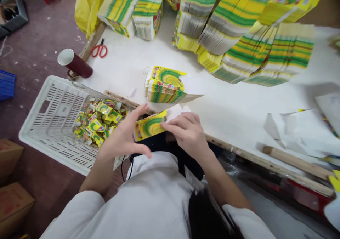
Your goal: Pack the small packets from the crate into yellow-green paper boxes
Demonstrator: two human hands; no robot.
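A yellow and green printed carton with white inner flaps is held in front of my body, just off the table's front edge. My right hand grips its flap end, thumb and fingers closed on the card. At the carton's other end my left hand is spread, thumb and fingers apart, the palm facing that end; whether it touches the card I cannot tell. Just beyond, on the white table, lies a small stack of flat cartons with the same print.
A white plastic basket holding many small yellow packets stands at the left. Red-handled scissors and a maroon mug are near the table's left edge. Bundled carton stacks line the back. Paper scraps lie right.
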